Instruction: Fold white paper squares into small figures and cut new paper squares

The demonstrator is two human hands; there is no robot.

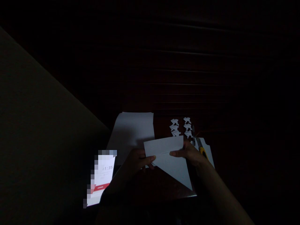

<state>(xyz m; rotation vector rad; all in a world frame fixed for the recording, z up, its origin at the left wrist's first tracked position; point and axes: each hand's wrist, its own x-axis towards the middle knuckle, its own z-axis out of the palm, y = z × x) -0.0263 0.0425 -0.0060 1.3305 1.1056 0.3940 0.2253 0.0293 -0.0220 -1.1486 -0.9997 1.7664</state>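
Between my two hands is a folded sheet of white paper (168,161), with a straight band along its top and a slanted lower edge running to a point at the bottom right. My left hand (140,158) pinches its left side, thumb on the front and fingers behind. On the right side, my right hand (190,153) grips the sheet with its thumb pressed near a crease in the middle. The fingers behind the paper are partly hidden.
A stack of white paper (136,128) lies behind my left hand. Several small folded paper figures (174,127) stand in two columns farther back. A yellow-handled utility knife (202,149) rests on white paper at right. A lit phone screen (103,178) is at left, beside the wall (47,118).
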